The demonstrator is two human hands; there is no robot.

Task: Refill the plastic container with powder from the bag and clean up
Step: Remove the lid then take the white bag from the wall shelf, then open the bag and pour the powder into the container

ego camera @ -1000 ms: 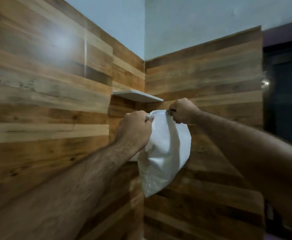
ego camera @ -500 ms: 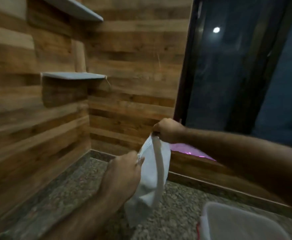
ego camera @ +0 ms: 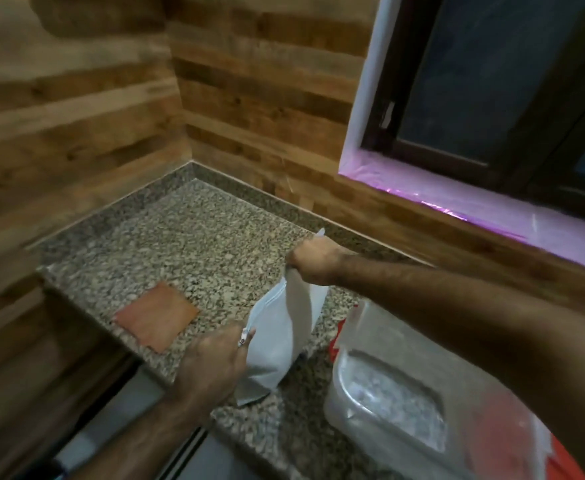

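Over granite counter (ego camera: 194, 237), both hands grip white bag (ego camera: 284, 327).

Both bare forearms reach forward from the bottom and right edges of the view. The left hand (ego camera: 211, 367) sits lower and nearer, knuckles up, its fingers curled and pinching the near top corner of the white bag (ego camera: 280, 327). The right hand (ego camera: 313, 259) is farther out and higher — a closed fist, gripping the far top corner. The two hands are held apart, wrists roughly straight.
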